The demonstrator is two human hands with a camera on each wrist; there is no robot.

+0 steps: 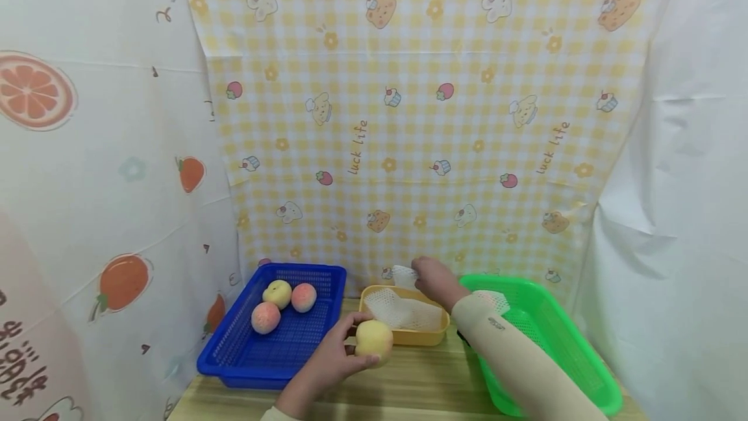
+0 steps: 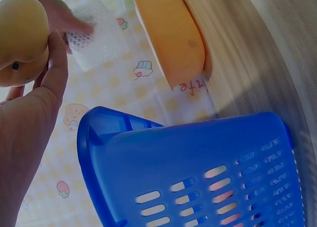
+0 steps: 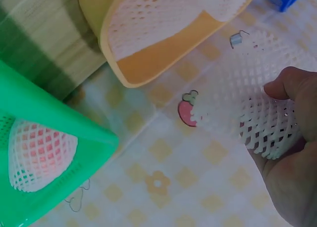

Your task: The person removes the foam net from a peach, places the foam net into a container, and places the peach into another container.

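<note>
In the head view my left hand [image 1: 336, 353] holds a pale yellow peach [image 1: 374, 342] between thumb and fingers, in front of the yellow box. The left wrist view shows the same peach [image 2: 22, 36] from its stem side. My right hand [image 1: 437, 280] pinches a white foam net sleeve [image 1: 404, 276] above the back of the box. In the right wrist view the sleeve [image 3: 247, 98] hangs spread out from the thumb and fingers, with no fruit seen in it. More foam net sleeves [image 1: 403, 310] lie in the yellow box [image 1: 417, 338].
A blue basket [image 1: 239, 379] on the left contains three peaches [image 1: 265, 318]. To the right stands a green basket [image 1: 590, 369] with a net-wrapped peach [image 3: 44, 155], partly hidden by my right arm in the head view. Everything stands on a wooden table [image 1: 403, 388] before a checked cloth.
</note>
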